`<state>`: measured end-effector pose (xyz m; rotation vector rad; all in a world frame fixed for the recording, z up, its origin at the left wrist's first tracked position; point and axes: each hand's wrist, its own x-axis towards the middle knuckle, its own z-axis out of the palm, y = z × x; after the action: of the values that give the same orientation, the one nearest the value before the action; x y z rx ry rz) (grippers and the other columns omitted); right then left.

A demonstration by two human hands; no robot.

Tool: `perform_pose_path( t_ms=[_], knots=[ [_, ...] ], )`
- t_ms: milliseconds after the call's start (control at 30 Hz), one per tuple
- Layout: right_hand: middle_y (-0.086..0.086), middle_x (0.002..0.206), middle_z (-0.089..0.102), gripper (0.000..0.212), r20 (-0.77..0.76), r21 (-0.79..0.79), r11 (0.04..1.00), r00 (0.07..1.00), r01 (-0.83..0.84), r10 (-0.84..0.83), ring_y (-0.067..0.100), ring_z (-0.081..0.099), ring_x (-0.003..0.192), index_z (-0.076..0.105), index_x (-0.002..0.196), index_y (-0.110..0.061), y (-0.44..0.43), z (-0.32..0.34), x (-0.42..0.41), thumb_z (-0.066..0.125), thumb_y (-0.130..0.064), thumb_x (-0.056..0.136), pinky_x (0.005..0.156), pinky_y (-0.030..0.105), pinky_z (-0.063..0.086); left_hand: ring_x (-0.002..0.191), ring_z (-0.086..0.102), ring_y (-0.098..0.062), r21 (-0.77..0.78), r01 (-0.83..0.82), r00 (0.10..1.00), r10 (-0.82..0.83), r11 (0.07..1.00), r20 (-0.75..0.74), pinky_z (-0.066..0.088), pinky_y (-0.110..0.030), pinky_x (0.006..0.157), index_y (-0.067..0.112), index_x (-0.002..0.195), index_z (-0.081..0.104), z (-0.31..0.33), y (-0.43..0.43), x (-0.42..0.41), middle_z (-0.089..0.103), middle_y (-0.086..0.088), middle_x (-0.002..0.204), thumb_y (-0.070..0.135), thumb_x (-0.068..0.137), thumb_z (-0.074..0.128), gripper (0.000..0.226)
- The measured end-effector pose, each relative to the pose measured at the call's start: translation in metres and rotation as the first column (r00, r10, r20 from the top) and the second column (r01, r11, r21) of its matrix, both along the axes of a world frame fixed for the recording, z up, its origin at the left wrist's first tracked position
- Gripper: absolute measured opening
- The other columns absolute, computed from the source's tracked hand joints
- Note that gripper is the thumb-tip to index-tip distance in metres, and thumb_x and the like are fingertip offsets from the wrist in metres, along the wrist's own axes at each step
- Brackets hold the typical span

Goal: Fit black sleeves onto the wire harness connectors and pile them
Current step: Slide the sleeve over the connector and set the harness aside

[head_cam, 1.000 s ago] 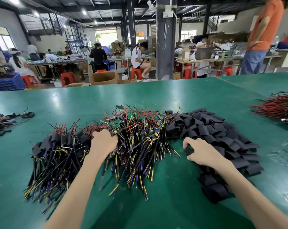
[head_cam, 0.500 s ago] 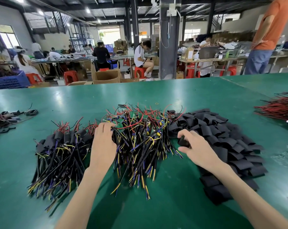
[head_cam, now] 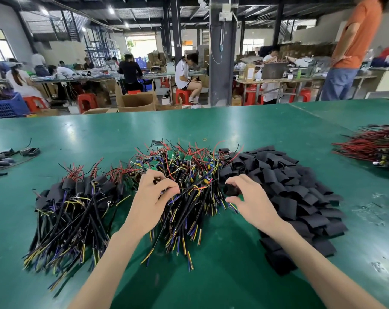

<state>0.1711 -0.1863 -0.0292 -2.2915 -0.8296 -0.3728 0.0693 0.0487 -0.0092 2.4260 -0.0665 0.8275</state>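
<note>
The green counter (head_cam: 211,130) carries three heaps side by side, apparently set out as a work flow: loose black sleeves (head_cam: 300,197) on the right, a middle pile of bare harnesses (head_cam: 189,172) with small green boards at their far ends, and a left pile of sleeved harnesses (head_cam: 77,204) — the finished stack, judging by the black covers at its far end. A separate red wire bundle (head_cam: 372,148) lies well apart at the far right. Both hands work over the middle pile. The left hand (head_cam: 151,197) has its fingers curled into the wires, pinching one harness (head_cam: 156,182) near its board end. The right hand (head_cam: 251,197) pinches a single sleeve (head_cam: 230,190) between thumb and fingers, just beside the sleeve heap — held ready, it seems, to slide over the connector.
</note>
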Motion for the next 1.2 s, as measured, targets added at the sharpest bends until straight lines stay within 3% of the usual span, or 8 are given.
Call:
perform_pose_path(
  t_ms=[133,233,400,567,767,1000,1133,1200],
  knots=[
    [-0.007,0.103,0.059,0.037,-0.078,0.115,0.992,0.995,-0.047,0.056,0.014,0.057,0.094,0.062,0.107,-0.017,0.002,0.001,0.001,0.075,-0.008,0.074,0.089,0.030,0.044,0.101,0.041,-0.016,-0.026,0.062,0.998,-0.062,0.998,-0.024,0.026,-0.007,0.088,0.021,0.086,0.071,0.002,-0.003,-0.001,0.045,0.000,0.099,0.010,0.085,0.066,0.011],
    [-0.010,0.102,0.060,0.039,-0.144,0.197,0.978,0.985,-0.068,0.097,0.010,0.060,0.086,0.063,0.103,-0.023,0.004,0.003,-0.002,0.076,-0.003,0.071,0.084,0.020,0.044,0.103,0.041,-0.008,-0.073,0.119,0.991,-0.123,0.990,-0.058,0.026,-0.008,0.089,0.032,0.083,0.067,0.005,-0.007,-0.002,0.044,0.002,0.099,0.010,0.086,0.065,0.022],
    [-0.009,0.100,0.063,0.044,-0.191,0.320,0.940,0.963,-0.121,0.189,0.004,0.064,0.081,0.064,0.100,-0.023,0.002,0.009,-0.007,0.076,0.005,0.069,0.084,0.014,0.046,0.108,0.036,-0.002,-0.069,0.140,0.978,-0.149,0.988,-0.143,0.025,-0.013,0.092,0.021,0.085,0.072,0.005,-0.010,-0.003,0.042,0.009,0.099,0.014,0.089,0.062,0.013],
    [-0.011,0.098,0.064,0.048,-0.157,0.365,0.915,0.957,-0.174,0.244,0.008,0.065,0.085,0.064,0.099,-0.030,0.000,0.014,-0.011,0.076,0.005,0.069,0.087,0.012,0.044,0.104,0.037,-0.012,-0.013,0.082,0.986,-0.083,0.997,-0.143,0.024,-0.019,0.089,0.020,0.087,0.073,0.003,-0.010,-0.002,0.042,0.007,0.098,0.015,0.089,0.062,0.012],
    [-0.017,0.099,0.062,0.047,-0.127,0.381,0.905,0.958,-0.191,0.256,0.007,0.063,0.087,0.065,0.100,-0.029,-0.001,0.017,-0.011,0.076,0.004,0.069,0.087,0.014,0.045,0.103,0.036,-0.014,0.072,0.037,0.992,-0.028,0.997,-0.127,0.023,-0.004,0.082,0.019,0.087,0.073,0.004,-0.008,-0.002,0.043,0.001,0.099,0.018,0.089,0.063,0.010],
    [-0.013,0.102,0.061,0.044,-0.083,0.368,0.907,0.964,-0.206,0.253,0.006,0.060,0.090,0.068,0.102,-0.023,-0.001,0.020,-0.012,0.077,0.003,0.068,0.088,0.018,0.045,0.099,0.037,-0.014,0.153,0.006,0.997,0.006,0.988,-0.077,0.031,-0.023,0.084,0.019,0.089,0.073,0.003,-0.006,-0.003,0.044,0.001,0.098,0.026,0.089,0.064,0.011],
    [-0.007,0.102,0.059,0.040,0.041,0.254,0.948,0.982,-0.189,0.185,0.005,0.054,0.089,0.069,0.104,-0.017,-0.001,0.021,-0.015,0.078,0.000,0.068,0.085,0.012,0.038,0.096,0.037,-0.014,0.185,-0.020,0.999,0.025,0.983,-0.026,0.035,-0.025,0.081,0.016,0.086,0.072,0.005,-0.009,-0.004,0.045,0.001,0.095,0.026,0.087,0.066,0.012],
    [-0.003,0.102,0.058,0.038,0.159,0.127,0.980,0.979,-0.152,0.131,0.013,0.054,0.094,0.069,0.106,-0.014,0.000,0.020,-0.017,0.078,-0.004,0.070,0.090,0.021,0.039,0.096,0.038,-0.014,0.171,-0.007,1.000,0.006,0.985,0.008,0.032,-0.019,0.081,0.015,0.088,0.071,0.007,-0.014,-0.005,0.046,0.002,0.096,0.024,0.087,0.066,0.010]
  ],
)
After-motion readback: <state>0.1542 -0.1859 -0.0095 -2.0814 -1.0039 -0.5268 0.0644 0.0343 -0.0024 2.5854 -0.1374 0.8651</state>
